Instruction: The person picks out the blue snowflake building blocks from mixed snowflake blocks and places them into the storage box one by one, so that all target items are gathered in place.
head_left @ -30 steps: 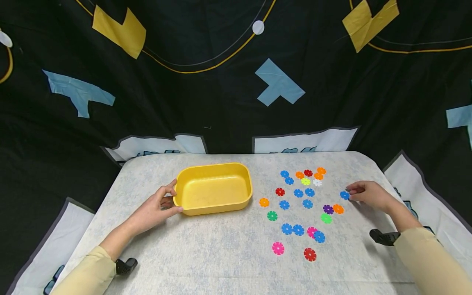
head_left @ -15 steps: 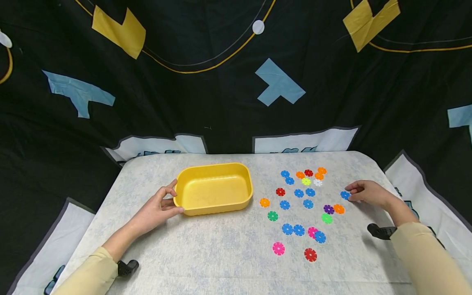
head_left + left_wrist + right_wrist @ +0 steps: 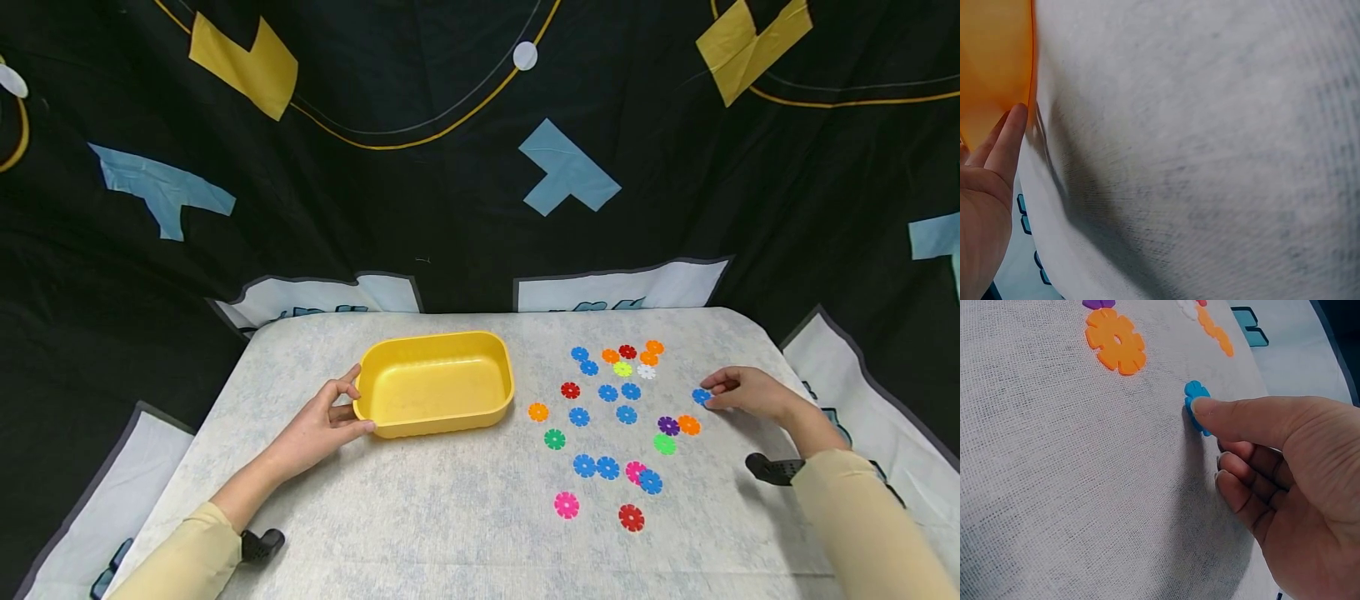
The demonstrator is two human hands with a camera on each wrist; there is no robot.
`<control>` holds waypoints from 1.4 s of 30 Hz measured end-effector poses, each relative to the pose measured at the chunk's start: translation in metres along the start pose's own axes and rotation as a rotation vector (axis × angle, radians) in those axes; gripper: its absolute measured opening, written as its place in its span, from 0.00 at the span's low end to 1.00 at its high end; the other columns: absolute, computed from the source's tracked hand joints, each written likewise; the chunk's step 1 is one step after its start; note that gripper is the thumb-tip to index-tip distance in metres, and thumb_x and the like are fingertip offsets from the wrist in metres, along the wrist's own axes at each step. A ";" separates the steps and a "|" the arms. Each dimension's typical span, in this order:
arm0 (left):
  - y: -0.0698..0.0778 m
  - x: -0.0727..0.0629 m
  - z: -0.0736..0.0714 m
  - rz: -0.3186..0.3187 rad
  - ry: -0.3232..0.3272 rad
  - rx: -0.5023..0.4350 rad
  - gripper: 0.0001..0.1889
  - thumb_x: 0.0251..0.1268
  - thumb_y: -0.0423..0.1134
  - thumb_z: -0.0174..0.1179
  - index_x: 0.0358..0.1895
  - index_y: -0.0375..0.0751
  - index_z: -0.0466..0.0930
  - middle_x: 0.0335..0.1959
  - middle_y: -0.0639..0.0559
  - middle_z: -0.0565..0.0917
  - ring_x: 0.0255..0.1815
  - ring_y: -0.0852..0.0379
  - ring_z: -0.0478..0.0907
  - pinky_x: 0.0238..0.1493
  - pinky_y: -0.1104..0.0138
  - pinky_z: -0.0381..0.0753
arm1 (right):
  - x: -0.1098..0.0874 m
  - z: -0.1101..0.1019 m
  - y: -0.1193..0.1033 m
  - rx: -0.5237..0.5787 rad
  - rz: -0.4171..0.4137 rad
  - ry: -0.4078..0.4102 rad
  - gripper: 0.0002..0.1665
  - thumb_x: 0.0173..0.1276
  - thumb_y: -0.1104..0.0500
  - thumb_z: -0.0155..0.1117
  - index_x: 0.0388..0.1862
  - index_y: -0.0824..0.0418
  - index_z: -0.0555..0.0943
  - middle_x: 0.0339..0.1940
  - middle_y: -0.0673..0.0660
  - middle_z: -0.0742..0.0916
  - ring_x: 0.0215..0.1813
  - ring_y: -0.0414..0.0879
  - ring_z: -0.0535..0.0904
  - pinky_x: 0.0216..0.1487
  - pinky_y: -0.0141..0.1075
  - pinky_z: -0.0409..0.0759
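A yellow plastic tray (image 3: 431, 396) rests on the cloth-covered table, left of the scattered discs. My left hand (image 3: 315, 429) holds its left end, thumb at the near corner and fingers at the rim. In the left wrist view, fingers of the left hand (image 3: 991, 169) lie against the side of the orange-looking tray (image 3: 997, 56). Far right, my right hand (image 3: 753, 393) pinches a blue snowflake disc (image 3: 701, 397). The right wrist view shows the thumb on the face of this blue disc (image 3: 1194, 390), which stands tilted close over the cloth; the other fingers curl behind.
Several notched discs lie flat between tray and right hand, among them an orange one (image 3: 688, 425), a purple one (image 3: 667, 426), a light green one (image 3: 664, 444) and a red one (image 3: 632, 517). A pink disc (image 3: 635, 472) is partly covered by a blue disc (image 3: 650, 482). A dark curtain (image 3: 420, 225) hangs behind.
Both forearms have shifted very slightly, the right one a little to the left. Each hand keeps its hold, and the tray and discs stay where they were.
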State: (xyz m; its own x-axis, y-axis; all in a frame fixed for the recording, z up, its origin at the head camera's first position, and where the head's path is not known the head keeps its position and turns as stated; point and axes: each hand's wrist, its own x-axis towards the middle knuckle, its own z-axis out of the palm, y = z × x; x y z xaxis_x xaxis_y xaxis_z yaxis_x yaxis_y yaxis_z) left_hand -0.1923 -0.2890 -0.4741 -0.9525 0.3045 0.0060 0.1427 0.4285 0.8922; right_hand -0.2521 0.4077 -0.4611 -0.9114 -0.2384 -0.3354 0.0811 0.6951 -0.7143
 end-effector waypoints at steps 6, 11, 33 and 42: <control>0.000 0.000 0.000 0.002 0.002 0.001 0.30 0.65 0.46 0.72 0.57 0.37 0.61 0.85 0.51 0.45 0.66 0.39 0.76 0.56 0.72 0.80 | 0.002 0.000 0.001 0.006 -0.008 -0.001 0.28 0.71 0.58 0.71 0.61 0.74 0.75 0.45 0.58 0.79 0.47 0.50 0.71 0.43 0.32 0.77; 0.001 0.001 0.000 0.003 0.007 0.021 0.30 0.65 0.47 0.72 0.57 0.38 0.62 0.85 0.51 0.45 0.66 0.40 0.77 0.57 0.71 0.80 | 0.002 0.000 0.000 0.008 -0.002 -0.007 0.28 0.71 0.57 0.71 0.60 0.74 0.75 0.44 0.58 0.79 0.48 0.50 0.70 0.43 0.33 0.76; 0.002 0.000 0.000 0.013 0.014 0.024 0.30 0.64 0.47 0.73 0.55 0.36 0.64 0.85 0.50 0.45 0.69 0.39 0.73 0.58 0.70 0.80 | 0.006 0.002 -0.003 -0.049 -0.019 0.000 0.22 0.69 0.60 0.72 0.52 0.72 0.76 0.40 0.57 0.78 0.45 0.51 0.70 0.41 0.35 0.75; 0.004 0.000 0.001 0.013 0.015 0.019 0.29 0.65 0.46 0.72 0.55 0.36 0.63 0.85 0.49 0.45 0.70 0.39 0.72 0.58 0.70 0.80 | 0.005 0.001 -0.006 -0.035 -0.042 -0.003 0.22 0.70 0.61 0.71 0.55 0.73 0.76 0.41 0.58 0.78 0.46 0.51 0.71 0.42 0.33 0.76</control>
State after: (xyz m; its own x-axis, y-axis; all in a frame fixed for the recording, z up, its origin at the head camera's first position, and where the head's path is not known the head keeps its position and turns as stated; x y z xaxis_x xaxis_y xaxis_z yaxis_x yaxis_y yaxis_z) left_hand -0.1911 -0.2868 -0.4712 -0.9544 0.2975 0.0246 0.1601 0.4406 0.8833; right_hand -0.2564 0.4021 -0.4590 -0.9125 -0.2700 -0.3072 0.0283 0.7077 -0.7060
